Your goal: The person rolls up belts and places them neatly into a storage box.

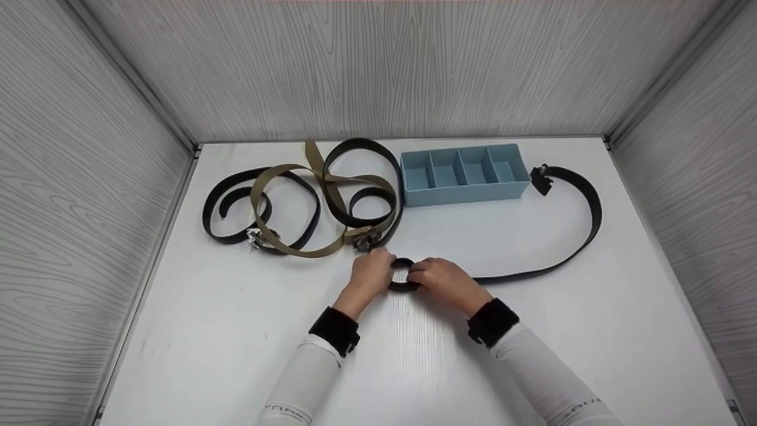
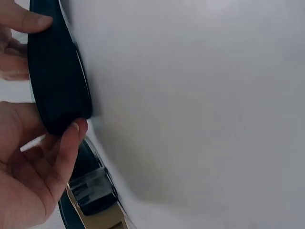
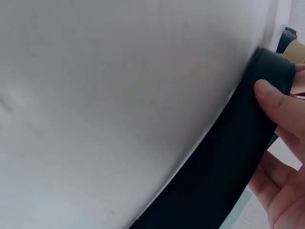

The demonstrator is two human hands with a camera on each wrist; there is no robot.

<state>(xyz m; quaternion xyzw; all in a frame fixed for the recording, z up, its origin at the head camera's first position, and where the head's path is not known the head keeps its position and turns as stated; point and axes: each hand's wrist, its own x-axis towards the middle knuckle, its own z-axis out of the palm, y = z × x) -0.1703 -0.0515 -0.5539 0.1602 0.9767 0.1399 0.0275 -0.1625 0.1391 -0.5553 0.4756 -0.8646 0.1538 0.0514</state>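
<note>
A black belt stands on its edge on the table, one end curled into a small loop between my two hands. My left hand pinches the loop's left side; in the left wrist view, its fingertips press against the dark strap. On the loop's right side, my right hand grips the strap, with the thumb flat on its outer face in the right wrist view. From there the belt sweeps right and curves back to its dark buckle.
A blue tray with several compartments stands at the back, left of that buckle. Left of it lie a tan belt and black belts, overlapping in loose coils. Their metal buckles are just beyond my left hand. Panels wall the table.
</note>
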